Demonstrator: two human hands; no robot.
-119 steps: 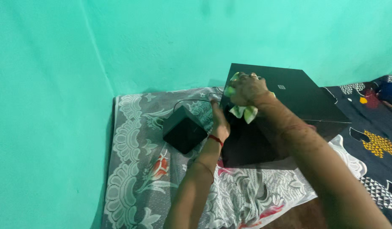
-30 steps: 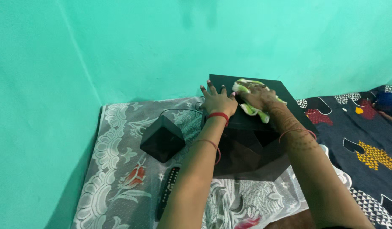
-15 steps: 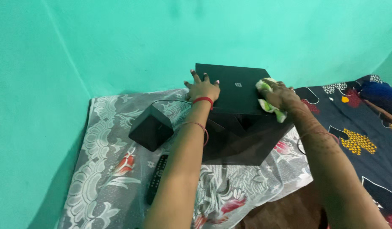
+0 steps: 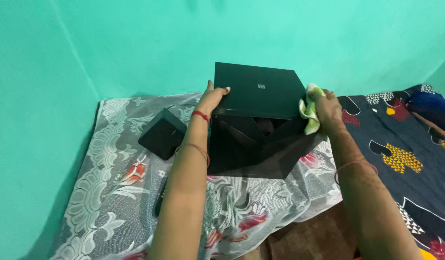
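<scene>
A large glossy black box-shaped speaker (image 4: 258, 91) stands on a lace-covered surface against the green wall. My left hand (image 4: 214, 96) rests flat on the speaker's top left edge, fingers apart, holding nothing. My right hand (image 4: 326, 108) grips a crumpled green and white cloth (image 4: 309, 110) and presses it against the speaker's right edge. Red threads circle both wrists.
A small black cube speaker (image 4: 162, 134) sits to the left with a thin cable running behind. A black remote (image 4: 159, 197) lies partly hidden by my left arm. White floral lace cloth (image 4: 107, 178) covers the surface. A dark patterned bedsheet (image 4: 405, 154) spreads to the right.
My right hand has slid the cloth from the speaker's top to its right edge. My left hand has shifted to the top left edge.
</scene>
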